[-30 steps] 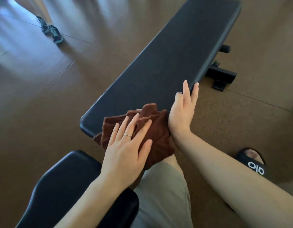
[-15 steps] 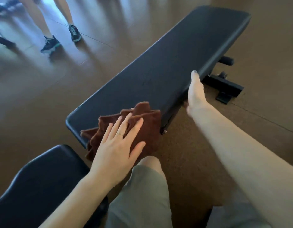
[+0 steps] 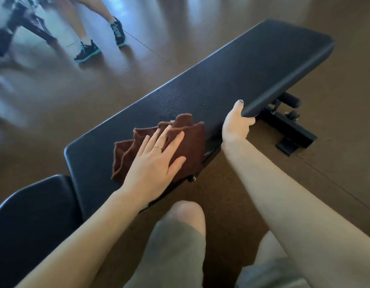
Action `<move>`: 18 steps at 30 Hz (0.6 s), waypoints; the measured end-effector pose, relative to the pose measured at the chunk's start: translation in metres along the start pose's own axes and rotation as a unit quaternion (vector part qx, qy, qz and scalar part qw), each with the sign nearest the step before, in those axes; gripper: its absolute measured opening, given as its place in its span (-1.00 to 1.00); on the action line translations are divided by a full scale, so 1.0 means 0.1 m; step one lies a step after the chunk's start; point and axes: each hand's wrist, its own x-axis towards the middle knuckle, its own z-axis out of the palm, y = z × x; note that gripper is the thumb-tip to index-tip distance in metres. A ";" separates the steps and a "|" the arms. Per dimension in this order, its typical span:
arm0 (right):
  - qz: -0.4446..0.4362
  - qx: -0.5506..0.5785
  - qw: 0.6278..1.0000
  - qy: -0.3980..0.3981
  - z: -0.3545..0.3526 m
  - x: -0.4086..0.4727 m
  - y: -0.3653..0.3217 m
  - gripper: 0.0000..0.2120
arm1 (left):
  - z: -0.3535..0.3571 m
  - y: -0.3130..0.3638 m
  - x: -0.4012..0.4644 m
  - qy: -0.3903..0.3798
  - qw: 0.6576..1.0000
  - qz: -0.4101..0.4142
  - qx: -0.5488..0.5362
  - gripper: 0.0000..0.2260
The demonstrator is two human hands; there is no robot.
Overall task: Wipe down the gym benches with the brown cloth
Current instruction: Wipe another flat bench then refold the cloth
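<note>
Brown gym flooring [image 3: 335, 48] spreads under a long black bench [image 3: 232, 80] running diagonally, with a second black pad [image 3: 30, 221] at lower left. Another person's sneakers [image 3: 86, 51] stand beyond. On the bench's near half lies the brown cloth [image 3: 192, 146] — the left hand [image 3: 155, 167] presses it flat, fingers spread. The right hand [image 3: 236, 125] grips the bench's near edge, thumb on top — fingers curled under.

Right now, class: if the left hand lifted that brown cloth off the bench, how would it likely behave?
The brown cloth would probably hang limp, given its soft folds. It looks light, so the flat left hand could likely slide it easily across the smooth bench.
</note>
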 end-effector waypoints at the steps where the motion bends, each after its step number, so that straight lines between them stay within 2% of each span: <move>1: 0.014 0.003 1.000 0.000 -0.04 0.10 -0.05 -0.25 | 0.01 -0.03 -0.16 0.003 1.000 0.005 0.011 -0.42; 3: 0.028 0.009 1.000 0.005 -0.06 0.26 -0.13 -0.25 | 0.02 -0.09 -0.36 0.000 1.000 0.006 0.028 -0.45; 6: 0.013 0.046 0.998 0.046 0.04 0.28 -0.13 -0.30 | 0.00 -0.06 -0.23 -0.007 1.000 0.003 0.015 -0.45; 10: -0.006 0.076 0.995 0.067 0.08 0.22 -0.09 -0.37 | -0.05 0.09 0.44 -0.005 0.998 0.003 -0.060 -0.46; 14: -0.029 0.071 0.995 0.068 0.07 0.27 -0.07 -0.35 | -0.07 0.16 1.16 0.000 0.998 -0.011 -0.064 -0.54; 16: -0.044 0.055 0.996 0.047 0.04 0.31 -0.05 -0.37 | -0.06 0.17 1.16 0.003 0.998 -0.018 -0.059 -0.53; 18: -0.053 0.049 0.996 0.042 -0.01 0.29 -0.05 -0.39 | -0.07 0.15 0.81 -0.001 0.998 -0.010 -0.065 -0.49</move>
